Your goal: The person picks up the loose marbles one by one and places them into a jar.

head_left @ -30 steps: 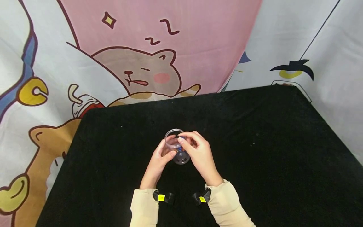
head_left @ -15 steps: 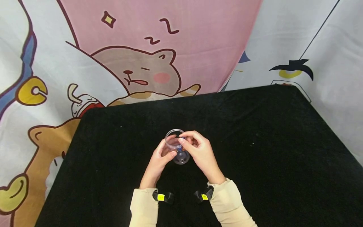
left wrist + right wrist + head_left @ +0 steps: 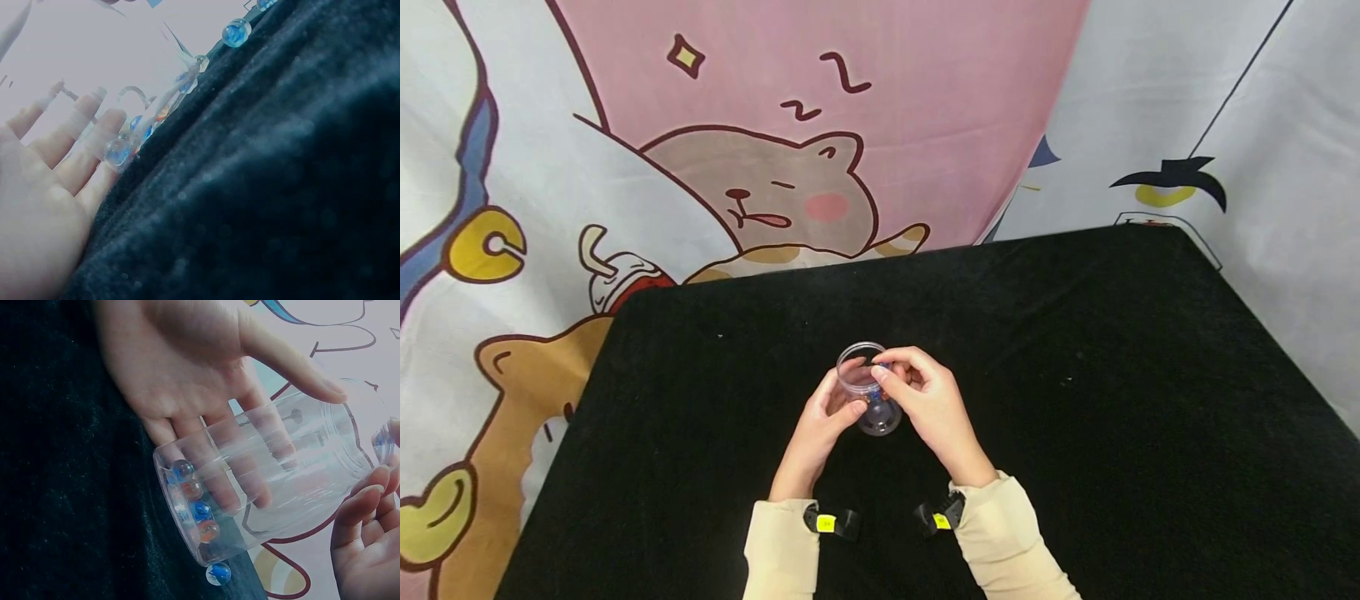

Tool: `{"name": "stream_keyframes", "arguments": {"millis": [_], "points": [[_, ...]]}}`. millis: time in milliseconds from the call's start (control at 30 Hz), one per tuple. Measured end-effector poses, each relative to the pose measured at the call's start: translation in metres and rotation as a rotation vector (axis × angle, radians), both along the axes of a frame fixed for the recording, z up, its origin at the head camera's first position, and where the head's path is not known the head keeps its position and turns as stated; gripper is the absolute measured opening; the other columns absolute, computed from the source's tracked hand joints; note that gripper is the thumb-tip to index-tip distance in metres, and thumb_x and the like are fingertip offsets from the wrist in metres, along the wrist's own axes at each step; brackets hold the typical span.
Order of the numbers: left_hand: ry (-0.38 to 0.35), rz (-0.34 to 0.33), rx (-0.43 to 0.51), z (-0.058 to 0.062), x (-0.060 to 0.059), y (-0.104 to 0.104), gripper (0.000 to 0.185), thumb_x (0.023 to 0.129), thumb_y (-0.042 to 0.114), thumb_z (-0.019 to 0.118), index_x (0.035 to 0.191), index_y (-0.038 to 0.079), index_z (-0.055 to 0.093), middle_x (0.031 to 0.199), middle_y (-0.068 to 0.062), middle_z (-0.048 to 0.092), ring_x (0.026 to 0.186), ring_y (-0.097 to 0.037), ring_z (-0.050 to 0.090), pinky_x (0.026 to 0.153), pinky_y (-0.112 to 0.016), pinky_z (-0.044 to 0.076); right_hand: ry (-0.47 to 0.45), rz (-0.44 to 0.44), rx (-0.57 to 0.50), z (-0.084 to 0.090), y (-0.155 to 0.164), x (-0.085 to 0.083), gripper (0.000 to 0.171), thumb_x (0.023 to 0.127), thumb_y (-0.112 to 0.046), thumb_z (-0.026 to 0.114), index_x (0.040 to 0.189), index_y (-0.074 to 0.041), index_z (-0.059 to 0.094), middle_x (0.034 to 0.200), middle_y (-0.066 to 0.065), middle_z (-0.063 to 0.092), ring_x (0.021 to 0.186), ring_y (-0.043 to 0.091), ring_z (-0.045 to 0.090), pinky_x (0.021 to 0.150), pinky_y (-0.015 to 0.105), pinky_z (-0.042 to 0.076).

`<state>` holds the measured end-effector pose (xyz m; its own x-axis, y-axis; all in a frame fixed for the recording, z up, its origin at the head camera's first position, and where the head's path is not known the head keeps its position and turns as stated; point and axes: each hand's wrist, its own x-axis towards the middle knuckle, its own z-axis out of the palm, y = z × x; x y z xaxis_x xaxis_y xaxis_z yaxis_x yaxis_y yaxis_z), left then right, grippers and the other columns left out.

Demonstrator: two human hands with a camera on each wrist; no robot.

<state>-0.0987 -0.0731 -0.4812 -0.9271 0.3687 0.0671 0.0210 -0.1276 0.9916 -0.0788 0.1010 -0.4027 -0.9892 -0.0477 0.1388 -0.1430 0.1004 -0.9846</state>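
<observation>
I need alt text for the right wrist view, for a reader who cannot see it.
A left hand holds a clear plastic jar standing on black cloth, with several blue and orange marbles at its bottom. One blue marble lies outside by its base, and right hand fingertips touch the jar's rim.

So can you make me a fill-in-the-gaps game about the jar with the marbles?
The clear jar stands on a ____ cloth.
The left hand holds the jar's ____.
The marbles lie at the jar's ____.
One blue marble lies ____ the jar.

Missing words: black; side; bottom; outside
</observation>
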Motion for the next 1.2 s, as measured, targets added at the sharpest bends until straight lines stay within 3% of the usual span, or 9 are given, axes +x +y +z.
{"name": "stream_keyframes", "arguments": {"millis": [167,500,767,967,1200], "points": [[0.000,0.007,-0.006,-0.003,-0.001,0.000,0.051,0.086,0.017,0.058,0.133,0.015,0.039,0.127,-0.008,0.049,0.117,-0.024,0.045,0.095,-0.040,0.036,-0.001,-0.007,-0.003,0.001,0.000,0.000,0.018,0.083,-0.016,0.063,0.100,-0.011,0.063,0.073,0.005,0.050,0.066,0.019,0.048,0.056,0.026,0.041],[-0.010,0.004,-0.010,0.007,0.003,0.000,0.050,0.088,-0.001,0.049,0.134,0.005,0.034,0.127,-0.010,0.049,0.118,-0.023,0.045,0.096,-0.039,0.036,0.017,0.000,0.013,0.001,0.001,0.000,0.019,0.083,-0.017,0.063,0.100,-0.009,0.063,0.074,0.006,0.050,0.066,0.020,0.048,0.055,0.026,0.041],[-0.013,0.012,-0.013,0.001,0.001,0.000,0.047,0.088,0.012,0.054,0.132,0.016,0.040,0.128,-0.007,0.048,0.119,-0.022,0.044,0.097,-0.040,0.034,0.001,-0.001,-0.001,0.002,0.001,0.001,0.019,0.083,-0.017,0.063,0.100,-0.010,0.063,0.074,0.006,0.050,0.065,0.019,0.049,0.056,0.026,0.041],[-0.007,0.006,-0.004,0.000,0.001,0.001,0.048,0.088,0.012,0.054,0.133,0.015,0.038,0.129,-0.008,0.048,0.119,-0.022,0.043,0.098,-0.041,0.033,0.008,-0.001,0.002,0.002,0.002,0.001,0.018,0.083,-0.017,0.063,0.100,-0.010,0.063,0.073,0.005,0.050,0.066,0.019,0.049,0.056,0.026,0.042],[-0.017,0.007,-0.002,0.010,0.005,0.002,0.047,0.088,0.003,0.051,0.133,0.010,0.037,0.128,-0.011,0.048,0.119,-0.023,0.044,0.097,-0.039,0.034,0.017,-0.003,0.011,0.003,0.002,0.001,0.018,0.083,-0.017,0.063,0.100,-0.010,0.064,0.074,0.005,0.050,0.065,0.019,0.049,0.056,0.026,0.042]]}}
